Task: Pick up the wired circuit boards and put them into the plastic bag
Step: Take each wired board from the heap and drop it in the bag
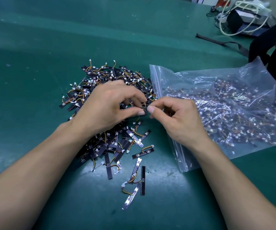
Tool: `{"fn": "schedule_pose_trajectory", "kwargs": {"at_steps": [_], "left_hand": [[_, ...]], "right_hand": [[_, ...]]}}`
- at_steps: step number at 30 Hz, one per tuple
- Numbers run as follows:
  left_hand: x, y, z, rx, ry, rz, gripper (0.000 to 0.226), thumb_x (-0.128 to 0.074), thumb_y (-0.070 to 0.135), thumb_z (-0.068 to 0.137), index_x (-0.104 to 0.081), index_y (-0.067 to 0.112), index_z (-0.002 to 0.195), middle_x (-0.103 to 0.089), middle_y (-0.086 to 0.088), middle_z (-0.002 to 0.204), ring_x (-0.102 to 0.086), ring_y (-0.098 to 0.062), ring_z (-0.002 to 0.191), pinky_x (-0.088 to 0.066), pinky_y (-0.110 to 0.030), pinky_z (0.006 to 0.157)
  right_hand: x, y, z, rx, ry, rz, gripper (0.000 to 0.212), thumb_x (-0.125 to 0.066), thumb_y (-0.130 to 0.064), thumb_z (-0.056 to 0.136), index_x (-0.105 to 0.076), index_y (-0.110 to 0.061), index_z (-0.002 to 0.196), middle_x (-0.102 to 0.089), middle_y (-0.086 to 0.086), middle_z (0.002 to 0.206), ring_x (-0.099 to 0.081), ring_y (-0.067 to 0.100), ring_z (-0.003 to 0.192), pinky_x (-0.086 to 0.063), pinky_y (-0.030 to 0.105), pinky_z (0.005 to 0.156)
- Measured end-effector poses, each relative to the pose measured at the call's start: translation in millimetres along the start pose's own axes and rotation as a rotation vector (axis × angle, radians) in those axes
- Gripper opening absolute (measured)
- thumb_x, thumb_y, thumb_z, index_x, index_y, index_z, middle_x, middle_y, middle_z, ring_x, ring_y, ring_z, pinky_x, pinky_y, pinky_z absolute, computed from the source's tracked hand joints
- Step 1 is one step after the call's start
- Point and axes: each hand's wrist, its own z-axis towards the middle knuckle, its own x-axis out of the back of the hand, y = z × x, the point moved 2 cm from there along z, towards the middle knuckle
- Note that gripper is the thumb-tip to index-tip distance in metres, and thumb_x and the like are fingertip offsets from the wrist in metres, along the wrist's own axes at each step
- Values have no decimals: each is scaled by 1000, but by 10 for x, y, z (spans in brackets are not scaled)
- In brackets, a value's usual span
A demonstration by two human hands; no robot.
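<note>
Bag at 3 o'clock holds many boards, likely half the lot. Big pile waits at its 9 o'clock. Left hand and right hand both pinch one board.

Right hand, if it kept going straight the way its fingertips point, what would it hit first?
Probably the circuit board that the left hand holds, directly ahead of the right hand; the two may already be touching, since depth is unclear.

Black wired circuit boards heaped beside a part-filled clear plastic bag.
</note>
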Motion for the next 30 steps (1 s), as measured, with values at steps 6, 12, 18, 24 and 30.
{"fn": "schedule_pose_trajectory", "kwargs": {"at_steps": [6, 12, 18, 24, 30], "left_hand": [[22, 14, -14, 32, 148, 33, 28, -82, 28, 85, -72, 12, 106, -72, 11, 89, -57, -16, 74, -52, -37, 74], [47, 76, -14, -31, 250, 85, 22, -85, 25, 85, -74, 13, 99, -71, 13, 88, -55, -18, 74, -50, -29, 71], [14, 105, -14, -68, 158, 62, 10, -86, 13, 81, -77, 11, 86, -66, 13, 82, -55, -12, 69, -51, -25, 66], [3, 99, -8, 75, 156, -55, 12, -88, 18, 79, -79, 16, 86, -67, 17, 74, -55, -4, 62, -47, -16, 64], [-67, 37, 8, 518, 200, -580, 18, -82, 17, 85, -66, 20, 91, -76, 5, 71, -56, -25, 61, -49, -29, 63]], "right_hand": [[5, 14, 10, -116, 60, 27, 21, -69, -36, 89, -77, -20, 77, -70, -7, 65, -59, 21, 56, -47, 33, 54], [14, 17, 9, -128, 102, 74, 26, -68, -33, 91, -75, -17, 71, -69, -7, 61, -50, 3, 49, -41, 23, 51], [16, 16, 21, -172, 135, 228, 27, -68, -31, 91, -74, -14, 72, -69, -3, 60, -42, 3, 46, -34, 18, 51], [18, -34, 35, -174, 137, 322, 21, -65, -28, 92, -72, -26, 72, -68, -4, 61, -43, 10, 46, -36, 22, 50], [14, -48, 30, -120, 127, 296, 19, -67, -24, 93, -71, -26, 75, -68, -5, 62, -47, 2, 46, -37, 15, 51]]}}
